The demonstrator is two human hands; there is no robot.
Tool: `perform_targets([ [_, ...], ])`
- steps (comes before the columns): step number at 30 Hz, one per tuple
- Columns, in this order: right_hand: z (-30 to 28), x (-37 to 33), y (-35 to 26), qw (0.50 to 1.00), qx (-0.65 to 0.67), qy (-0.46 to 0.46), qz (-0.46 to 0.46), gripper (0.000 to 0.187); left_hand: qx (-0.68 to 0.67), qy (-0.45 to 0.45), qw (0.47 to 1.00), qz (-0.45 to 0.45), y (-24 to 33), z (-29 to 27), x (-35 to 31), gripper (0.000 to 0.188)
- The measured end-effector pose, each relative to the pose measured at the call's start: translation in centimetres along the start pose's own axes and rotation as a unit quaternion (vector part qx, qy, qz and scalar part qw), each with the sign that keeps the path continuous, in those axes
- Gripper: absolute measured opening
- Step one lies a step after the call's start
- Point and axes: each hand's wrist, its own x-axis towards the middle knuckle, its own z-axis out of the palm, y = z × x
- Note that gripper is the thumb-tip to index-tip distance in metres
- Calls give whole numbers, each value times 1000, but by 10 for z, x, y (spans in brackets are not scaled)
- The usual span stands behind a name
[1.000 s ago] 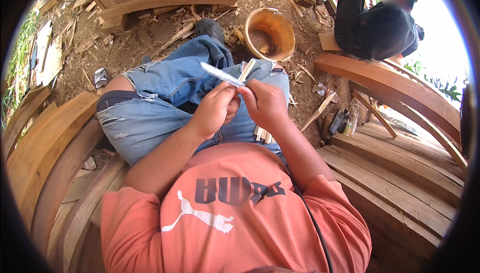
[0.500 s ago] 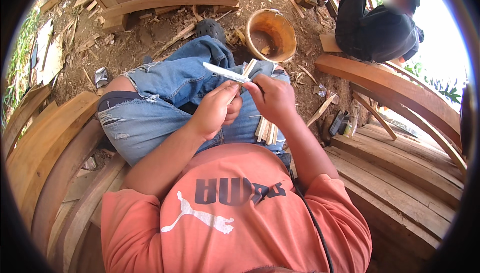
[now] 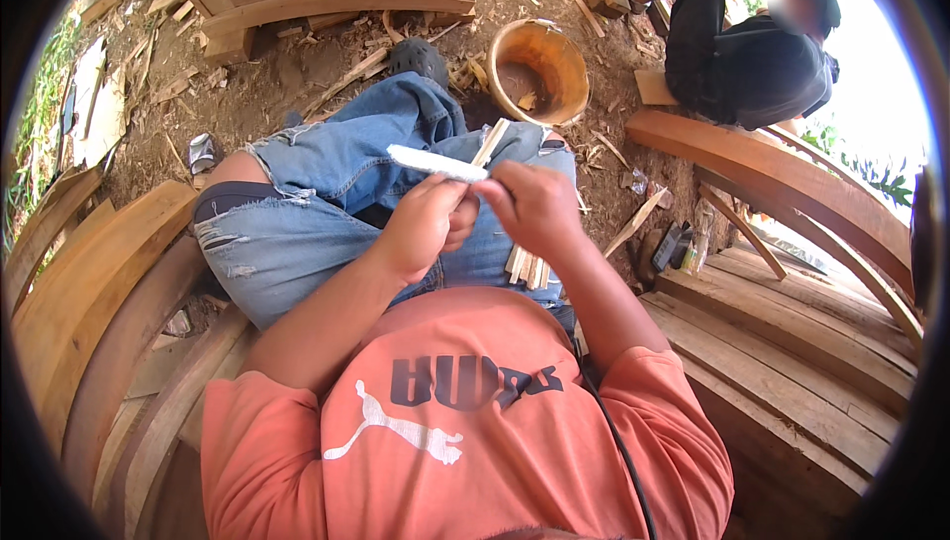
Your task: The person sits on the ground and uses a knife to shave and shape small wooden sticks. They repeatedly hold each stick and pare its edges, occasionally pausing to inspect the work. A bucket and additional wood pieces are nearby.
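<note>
In my right hand (image 3: 539,205) is a knife, its handle hidden in the closed fingers. The bright knife blade (image 3: 430,161) points left and lies across a thin wooden stick (image 3: 492,140). My left hand (image 3: 426,228) is wrapped round the lower part of that stick, which slants up to the right. Both hands are close together above my lap, the left thumb near the blade. A small bundle of similar wooden sticks (image 3: 528,268) rests on my jeans (image 3: 277,253), below the right hand.
Beyond my knees stands an orange bucket (image 3: 571,70); a wooden panelled piece (image 3: 336,7) is at the top. Curved wooden parts (image 3: 109,273) lie at left, with more beams (image 3: 772,159) and planks (image 3: 792,332) at right. Another person (image 3: 752,65) sits far right. Shavings litter the ground.
The knife blade has shifted a little left and down across the stick, and its face catches more light. My right hand has come slightly lower; the left hand has barely moved.
</note>
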Motion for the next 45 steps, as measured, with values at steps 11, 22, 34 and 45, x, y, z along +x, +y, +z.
perform_targets([
  [11, -5, 8, 9, 997, -73, 29, 21, 42, 4, -9, 1000, 14, 4, -2, -2, 25],
  [22, -17, 17, 12, 995, -101, 16, -14, 39, 10, -5, 1000, 15, 4, -3, -7, 24],
  [34, -78, 6, 59, 972, -106, 115, 175, 33, -15, -10, 1000, 11, 12, -14, -22, 27],
  [45, 0, 4, -12, 998, -16, 9, 60, 33, 10, -14, 1000, -23, 3, -5, -19, 32],
])
